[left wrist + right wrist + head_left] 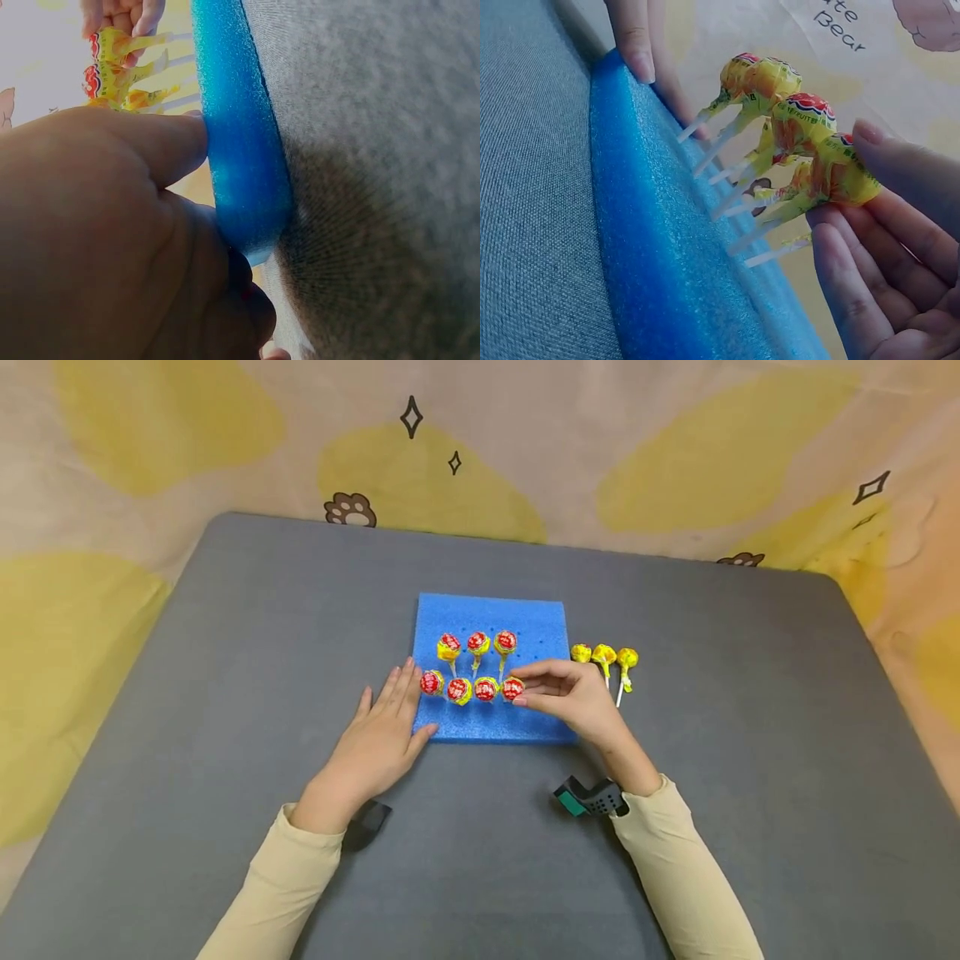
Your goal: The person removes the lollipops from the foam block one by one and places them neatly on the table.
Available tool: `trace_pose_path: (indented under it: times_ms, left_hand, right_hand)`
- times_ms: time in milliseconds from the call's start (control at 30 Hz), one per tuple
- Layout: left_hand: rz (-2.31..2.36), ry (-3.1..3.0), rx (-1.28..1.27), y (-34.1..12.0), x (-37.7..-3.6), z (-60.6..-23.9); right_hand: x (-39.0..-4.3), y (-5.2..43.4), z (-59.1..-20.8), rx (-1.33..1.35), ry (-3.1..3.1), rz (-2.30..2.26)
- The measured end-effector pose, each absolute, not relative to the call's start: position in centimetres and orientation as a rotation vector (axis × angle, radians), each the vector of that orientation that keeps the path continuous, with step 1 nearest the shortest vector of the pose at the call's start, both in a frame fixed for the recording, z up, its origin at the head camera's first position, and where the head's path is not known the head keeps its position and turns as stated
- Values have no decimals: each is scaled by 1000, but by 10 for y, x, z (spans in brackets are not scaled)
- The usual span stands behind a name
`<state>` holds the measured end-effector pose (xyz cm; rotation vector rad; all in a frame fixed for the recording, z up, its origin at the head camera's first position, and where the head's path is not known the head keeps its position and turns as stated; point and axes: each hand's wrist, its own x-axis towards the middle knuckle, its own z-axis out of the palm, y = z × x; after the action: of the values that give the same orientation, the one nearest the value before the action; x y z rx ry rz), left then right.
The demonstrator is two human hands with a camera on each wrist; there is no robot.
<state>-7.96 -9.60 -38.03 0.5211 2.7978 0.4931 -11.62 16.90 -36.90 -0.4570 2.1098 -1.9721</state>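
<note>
A blue foam block (491, 727) lies on the grey table with lollipops standing in it by their sticks. Three lollipops (478, 643) form the back row, and several more make up the front row. My right hand (573, 697) pinches the wrapped head of the lollipop (513, 688) at the front row's right end; in the right wrist view its white stick meets the foam. My left hand (378, 735) lies with straight fingers along the block's left side, its thumb (176, 146) on the foam's front edge.
Three loose lollipops (604, 654) lie on the table (750, 760) to the right of the block, partly behind my right hand. Small holes show in the foam behind the back row. A patterned cloth (480, 460) hangs behind the table's far edge.
</note>
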Motion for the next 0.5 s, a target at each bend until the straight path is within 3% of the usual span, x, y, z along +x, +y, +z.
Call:
trace_pose_path:
  times_ms: [500]
  left_hand:
    - [453, 2808, 530, -93, -82, -378]
  right_hand:
    - [-127, 193, -368, -302, 1810, -2649]
